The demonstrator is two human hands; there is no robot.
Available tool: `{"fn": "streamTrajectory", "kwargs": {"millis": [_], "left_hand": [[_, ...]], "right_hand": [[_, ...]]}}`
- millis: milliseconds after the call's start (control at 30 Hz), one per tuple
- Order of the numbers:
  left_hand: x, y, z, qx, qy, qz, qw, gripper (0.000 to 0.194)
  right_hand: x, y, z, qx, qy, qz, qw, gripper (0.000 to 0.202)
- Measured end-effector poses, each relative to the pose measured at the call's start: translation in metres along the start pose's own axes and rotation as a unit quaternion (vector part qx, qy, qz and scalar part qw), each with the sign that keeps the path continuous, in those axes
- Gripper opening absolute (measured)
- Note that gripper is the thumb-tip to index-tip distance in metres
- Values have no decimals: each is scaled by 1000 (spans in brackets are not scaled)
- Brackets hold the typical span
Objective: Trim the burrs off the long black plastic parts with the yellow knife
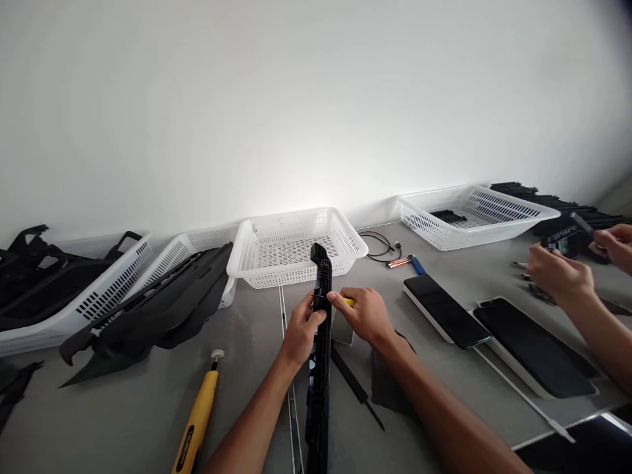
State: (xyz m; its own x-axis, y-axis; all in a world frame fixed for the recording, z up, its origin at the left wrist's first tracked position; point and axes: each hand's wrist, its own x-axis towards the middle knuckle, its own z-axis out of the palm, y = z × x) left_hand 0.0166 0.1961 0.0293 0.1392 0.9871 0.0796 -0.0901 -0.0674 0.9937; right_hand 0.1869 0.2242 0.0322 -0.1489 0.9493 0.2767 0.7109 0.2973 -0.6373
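A long black plastic trim part (320,355) stretches away from me, its hooked far end raised by the front of the white basket. My left hand (302,332) is closed around its left side, thumb on top. In my right hand (363,313) is a yellow-handled tool (349,302), mostly covered by my fingers. A thin dark line, perhaps its blade, crosses the part near my right thumb. Beneath my right wrist, a dark cloth-like piece (390,382) lies on the table beside a thin black tool (353,375).
White baskets (296,280) line the wall; the left ones hold large black panels (172,303). A yellow power tool (197,421) lies front left. Two phone-like black slabs (447,309) and a cable (378,243) lie right. A co-worker's hands (563,273) work on a black part at far right.
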Motion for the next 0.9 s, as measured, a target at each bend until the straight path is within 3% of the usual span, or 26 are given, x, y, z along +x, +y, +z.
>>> {"fn": "streamTrajectory", "kwargs": {"millis": [200,400,633,900], "left_hand": [[0,4,0,-10,-11,33,999,33],[0,8,0,1,5,59,998,35],[3,-3,-4,-26,13,-28,999,51],[6,-11,-10,-131,22,-50,990,33]], "right_hand": [[1,1,-1,-14,-20,-22,999,78],[2,6,1,-12,-1,20,1000,79],[5,16,2,15,10,42,999,80],[6,16,4,23,23,52,998,79]]}}
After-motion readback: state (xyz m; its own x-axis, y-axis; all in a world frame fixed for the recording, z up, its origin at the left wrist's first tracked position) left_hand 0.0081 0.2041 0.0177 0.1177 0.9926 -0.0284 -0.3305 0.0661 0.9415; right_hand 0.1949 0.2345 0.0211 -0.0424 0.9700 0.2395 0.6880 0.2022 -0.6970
